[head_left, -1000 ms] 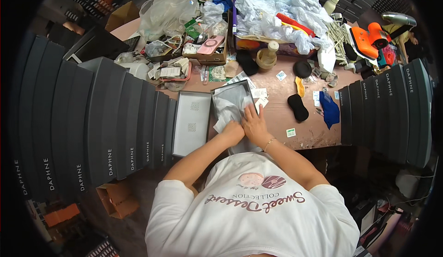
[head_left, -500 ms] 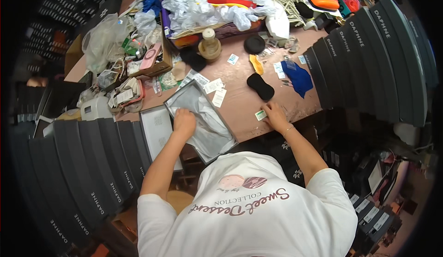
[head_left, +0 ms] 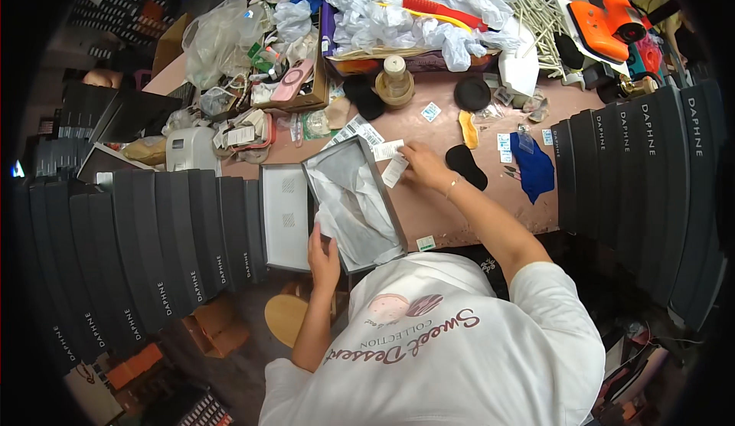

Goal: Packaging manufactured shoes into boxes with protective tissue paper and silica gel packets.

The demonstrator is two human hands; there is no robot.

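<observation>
An open grey shoe box (head_left: pixel 393 231) with white tissue paper (head_left: pixel 354 210) inside stands tilted at the table's near edge. Beside its left wall is my left hand (head_left: pixel 323 261), thumb and fingers apart, the thumb close to the rim. Past the box's right wall, my right hand (head_left: pixel 426 169) has its fingertips closed on the edge of a white paper tag (head_left: pixel 388 150). A second white tag (head_left: pixel 394 172) lies just under those fingers. Near the front edge rests a small green-and-white card (head_left: pixel 426 243), touched by neither hand.
The box lid (head_left: pixel 285 219) lies left of the box. Stacked dark shoe boxes (head_left: pixel 164 246) flank me, with more boxes (head_left: pixel 639 173) at right. Black pads (head_left: pixel 465 167), a blue cloth piece (head_left: pixel 532 167), a glue jar (head_left: pixel 395 83) and a tissue-filled carton (head_left: pixel 413 62) sit farther back.
My right hand has left the green-and-white card and moved left and away to the tags. My left hand has come out of the box to its near left side. The view has shifted.
</observation>
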